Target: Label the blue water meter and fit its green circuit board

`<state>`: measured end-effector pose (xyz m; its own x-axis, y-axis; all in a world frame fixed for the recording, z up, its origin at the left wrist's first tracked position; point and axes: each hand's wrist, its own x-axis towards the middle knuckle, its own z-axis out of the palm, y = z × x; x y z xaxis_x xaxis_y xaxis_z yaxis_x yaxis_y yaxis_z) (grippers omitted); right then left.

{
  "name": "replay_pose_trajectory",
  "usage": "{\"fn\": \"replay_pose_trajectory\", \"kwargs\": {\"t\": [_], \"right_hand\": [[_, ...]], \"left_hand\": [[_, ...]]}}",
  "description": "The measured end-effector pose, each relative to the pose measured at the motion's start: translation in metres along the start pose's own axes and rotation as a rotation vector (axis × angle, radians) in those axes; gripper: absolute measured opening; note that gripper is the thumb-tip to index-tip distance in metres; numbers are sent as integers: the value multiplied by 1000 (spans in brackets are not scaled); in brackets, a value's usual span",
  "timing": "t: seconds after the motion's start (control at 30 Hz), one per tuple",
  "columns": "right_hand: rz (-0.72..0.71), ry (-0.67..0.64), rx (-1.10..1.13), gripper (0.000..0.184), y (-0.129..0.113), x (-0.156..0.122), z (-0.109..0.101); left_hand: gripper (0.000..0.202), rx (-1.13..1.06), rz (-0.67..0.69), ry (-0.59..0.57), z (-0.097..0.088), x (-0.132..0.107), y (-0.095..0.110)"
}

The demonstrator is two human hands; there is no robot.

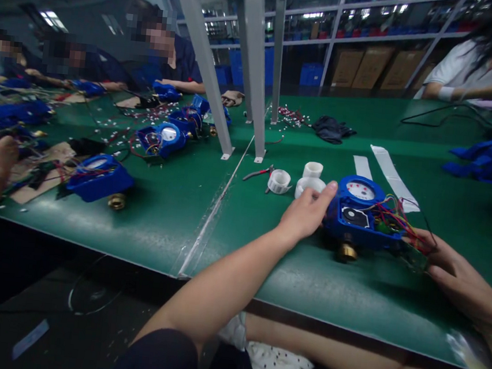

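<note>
A blue water meter (365, 235) with a round white dial, a brass fitting and loose coloured wires sits on the green table in front of me. My left hand (306, 213) grips its left side, thumb up near the dial. At the meter's right end, my right hand (455, 274) pinches a small greenish circuit board (415, 257) joined to the wires; blur hides its details. Just beyond my left hand stand rolls of white labels (279, 181), with red-handled pliers (258, 173) lying beside them.
White label strips (394, 177) lie behind the meter. Grey metal posts (257, 69) rise from the table by a taped seam. More blue meters (98, 179) stand to the left, where co-workers sit. Blue parts (491, 164) are heaped at right; another person (465, 72) sits across. A dark cloth (332, 129) lies farther back.
</note>
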<state>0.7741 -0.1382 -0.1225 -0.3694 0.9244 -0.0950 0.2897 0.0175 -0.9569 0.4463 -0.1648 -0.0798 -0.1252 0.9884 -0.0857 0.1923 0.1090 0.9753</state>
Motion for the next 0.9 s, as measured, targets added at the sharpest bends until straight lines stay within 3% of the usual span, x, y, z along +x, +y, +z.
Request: {"fn": "replay_pose_trajectory", "kwargs": {"t": [0.1,0.2,0.33,0.43,0.6,0.73,0.9], "right_hand": [[10,-5,27,87,10,2,-3],[20,21,32,79,13,2,-4],[13,18,11,67,13,3,-3],[6,39,35,65,14,4,-2],[-33,36,50,58,10,6,0],[-49,47,83,47,5,7,3],[-84,27,96,44,-1,5,7]], "left_hand": [[47,112,133,175,-32,16,4],[25,190,216,383,-68,30,7],[16,256,286,414,-89,36,6],[14,396,383,373,-80,31,6],[22,782,539,193,-42,16,1],[42,1074,466,7,-22,9,-7],[31,1182,392,25,-20,10,-8]]}}
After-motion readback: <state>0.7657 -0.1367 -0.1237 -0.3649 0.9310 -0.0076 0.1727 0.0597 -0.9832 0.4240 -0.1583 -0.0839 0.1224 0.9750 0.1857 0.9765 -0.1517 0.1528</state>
